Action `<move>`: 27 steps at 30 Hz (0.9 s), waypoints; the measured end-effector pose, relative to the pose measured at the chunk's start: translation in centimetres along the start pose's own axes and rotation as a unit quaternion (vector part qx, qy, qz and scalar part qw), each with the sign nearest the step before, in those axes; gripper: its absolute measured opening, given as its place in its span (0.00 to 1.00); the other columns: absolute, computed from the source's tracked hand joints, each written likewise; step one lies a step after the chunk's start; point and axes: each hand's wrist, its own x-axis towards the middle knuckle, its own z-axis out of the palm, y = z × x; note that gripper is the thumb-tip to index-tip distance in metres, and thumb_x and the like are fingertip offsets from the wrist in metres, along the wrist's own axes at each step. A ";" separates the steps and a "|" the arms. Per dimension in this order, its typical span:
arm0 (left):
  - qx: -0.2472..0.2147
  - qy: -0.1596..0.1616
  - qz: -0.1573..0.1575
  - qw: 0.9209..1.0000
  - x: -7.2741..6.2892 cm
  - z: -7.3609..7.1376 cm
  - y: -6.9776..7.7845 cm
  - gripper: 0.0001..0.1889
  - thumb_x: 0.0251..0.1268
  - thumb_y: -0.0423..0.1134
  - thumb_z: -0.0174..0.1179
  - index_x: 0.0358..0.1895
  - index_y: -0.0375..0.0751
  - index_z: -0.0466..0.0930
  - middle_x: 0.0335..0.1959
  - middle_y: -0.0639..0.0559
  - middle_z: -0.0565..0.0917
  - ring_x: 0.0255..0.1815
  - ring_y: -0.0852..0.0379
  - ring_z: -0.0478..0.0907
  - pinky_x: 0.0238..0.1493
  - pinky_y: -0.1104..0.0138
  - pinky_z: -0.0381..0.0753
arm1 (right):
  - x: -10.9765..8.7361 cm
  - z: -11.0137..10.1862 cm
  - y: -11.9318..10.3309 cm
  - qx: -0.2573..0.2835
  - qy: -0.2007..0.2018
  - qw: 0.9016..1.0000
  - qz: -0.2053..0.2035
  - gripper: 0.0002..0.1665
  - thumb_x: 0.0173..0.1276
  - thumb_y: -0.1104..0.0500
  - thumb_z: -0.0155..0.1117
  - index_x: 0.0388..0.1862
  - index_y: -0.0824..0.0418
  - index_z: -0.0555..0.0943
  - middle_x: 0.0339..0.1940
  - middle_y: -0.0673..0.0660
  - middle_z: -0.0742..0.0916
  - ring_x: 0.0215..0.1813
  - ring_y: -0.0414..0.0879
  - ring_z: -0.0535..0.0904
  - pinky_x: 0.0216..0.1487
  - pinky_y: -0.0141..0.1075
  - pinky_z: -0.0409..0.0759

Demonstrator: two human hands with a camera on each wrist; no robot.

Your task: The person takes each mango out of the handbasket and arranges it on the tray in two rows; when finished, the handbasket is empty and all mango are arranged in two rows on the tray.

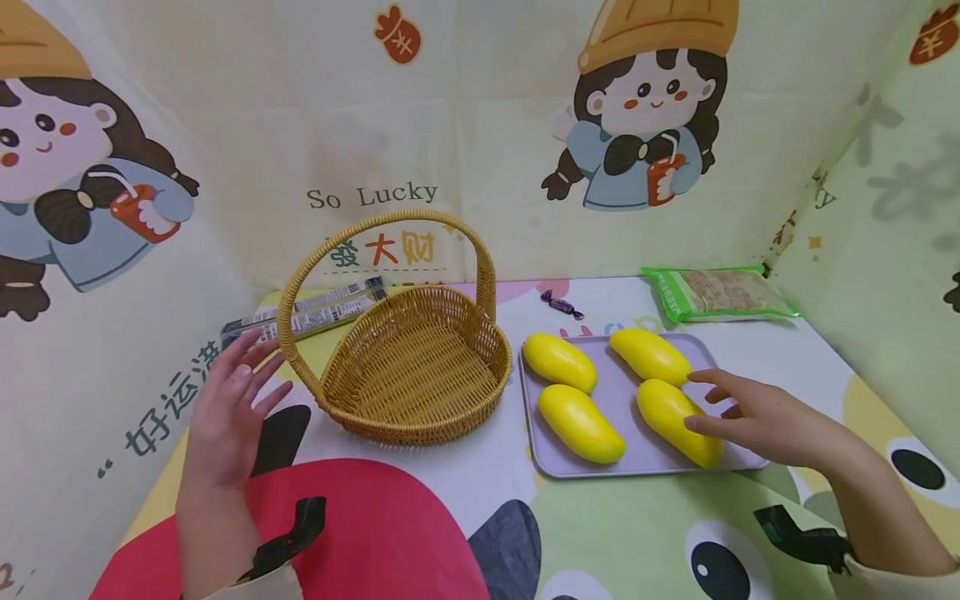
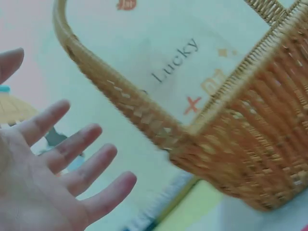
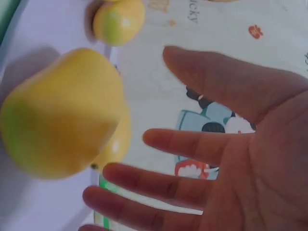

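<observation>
Beside the handle of a wicker basket (image 1: 427,375) my left hand (image 1: 225,408) is raised with fingers spread and holds nothing. The left wrist view shows the same open palm (image 2: 43,178) apart from the basket's woven side (image 2: 255,134). My right hand (image 1: 772,417) reaches over the right edge of a lilac tray (image 1: 615,400), thumb and fingers parted around the near right mango (image 1: 678,421). In the right wrist view a gap shows between the fingers and that mango (image 3: 62,115). Three more yellow mangoes lie on the tray, among them the near left mango (image 1: 581,423).
Behind the basket lies a long printed packet (image 1: 330,308). A purple wrapped candy (image 1: 561,305) sits beyond the tray, and a green-edged package (image 1: 720,293) lies at the back right. Printed cloth walls (image 1: 480,150) enclose the table at the back and sides.
</observation>
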 end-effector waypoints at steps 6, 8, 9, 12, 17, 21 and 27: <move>0.164 0.059 0.007 0.985 -0.1 0.4 2.4 0.28 0.80 0.46 0.53 0.79 0.61 0.62 0.74 0.56 0.69 0.75 0.56 0.66 0.58 0.77 0.80 | 0.1 -0.2 -1.4 0.001 0.041 0.999 -0.026 0.41 0.73 0.41 0.66 0.74 0.64 0.69 0.63 0.69 0.83 0.57 0.63 0.81 0.46 0.56 0.85; 0.244 0.083 0.015 0.966 -0.2 0.9 3.0 0.29 0.80 0.48 0.53 0.79 0.67 0.60 0.77 0.58 0.67 0.78 0.56 0.64 0.68 0.70 0.76 | 0.4 -0.3 -2.0 0.001 0.053 0.998 -0.035 0.40 0.73 0.41 0.65 0.74 0.63 0.70 0.64 0.69 0.82 0.58 0.63 0.81 0.48 0.58 0.85; 0.279 0.093 0.020 0.956 -0.3 1.2 3.4 0.29 0.79 0.48 0.53 0.80 0.69 0.59 0.78 0.60 0.67 0.79 0.56 0.62 0.72 0.66 0.74 | 0.5 -0.4 -2.3 0.002 0.057 0.998 -0.041 0.40 0.73 0.41 0.65 0.74 0.63 0.70 0.65 0.69 0.81 0.58 0.63 0.81 0.49 0.58 0.84; 0.347 0.110 0.050 0.930 -0.7 2.3 4.3 0.31 0.79 0.49 0.53 0.79 0.74 0.57 0.79 0.66 0.64 0.81 0.58 0.59 0.78 0.55 0.68 | 1.0 -0.5 -3.3 0.006 0.057 0.997 -0.054 0.41 0.73 0.41 0.66 0.75 0.62 0.70 0.67 0.69 0.80 0.61 0.64 0.79 0.53 0.61 0.83; 0.390 0.098 0.164 0.901 -1.2 4.2 5.2 0.32 0.74 0.45 0.56 0.80 0.66 0.61 0.81 0.61 0.62 0.82 0.58 0.57 0.77 0.45 0.68 | 1.6 -0.4 -4.6 -0.003 0.060 0.995 -0.075 0.41 0.71 0.41 0.68 0.74 0.61 0.72 0.67 0.66 0.80 0.62 0.63 0.79 0.54 0.61 0.83; 0.380 0.067 0.270 0.882 -1.1 5.8 5.1 0.34 0.68 0.41 0.59 0.78 0.53 0.66 0.82 0.52 0.63 0.84 0.54 0.54 0.78 0.36 0.58 | 2.0 -0.4 -5.3 -0.011 0.067 0.994 -0.083 0.40 0.70 0.40 0.69 0.73 0.60 0.74 0.67 0.66 0.79 0.63 0.64 0.79 0.56 0.63 0.83; 0.363 0.003 0.399 0.842 -1.0 8.7 4.3 0.28 0.72 0.50 0.56 0.71 0.41 0.74 0.78 0.42 0.67 0.84 0.44 0.53 0.80 0.38 0.54 | 2.4 -0.4 -6.1 -0.018 0.073 0.993 -0.089 0.40 0.70 0.41 0.69 0.74 0.58 0.74 0.71 0.67 0.77 0.69 0.67 0.73 0.63 0.70 0.75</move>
